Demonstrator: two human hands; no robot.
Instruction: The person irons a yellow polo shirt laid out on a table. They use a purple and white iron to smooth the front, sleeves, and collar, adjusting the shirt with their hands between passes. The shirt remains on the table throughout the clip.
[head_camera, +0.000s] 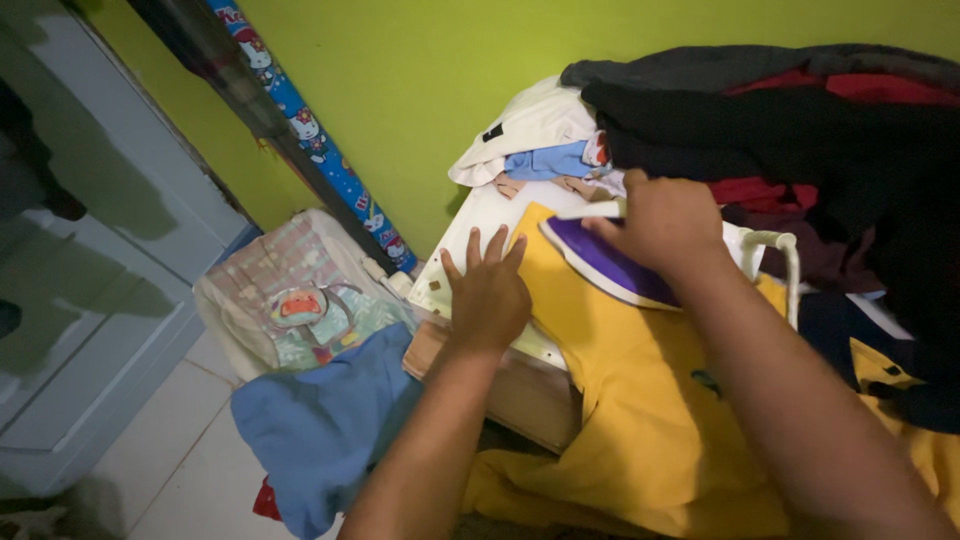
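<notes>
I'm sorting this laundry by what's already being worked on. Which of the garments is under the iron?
The yellow garment, spread over the board under the purple-and-white iron. The blue cloth lies on the floor pile and the dark clothes are heaped behind.

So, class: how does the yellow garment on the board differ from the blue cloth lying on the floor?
The yellow garment is spread over the board, pinned by the left hand, with the iron held by the right hand on it. The blue cloth lies crumpled and untouched on the floor. Both are plain-coloured fabric.
</notes>
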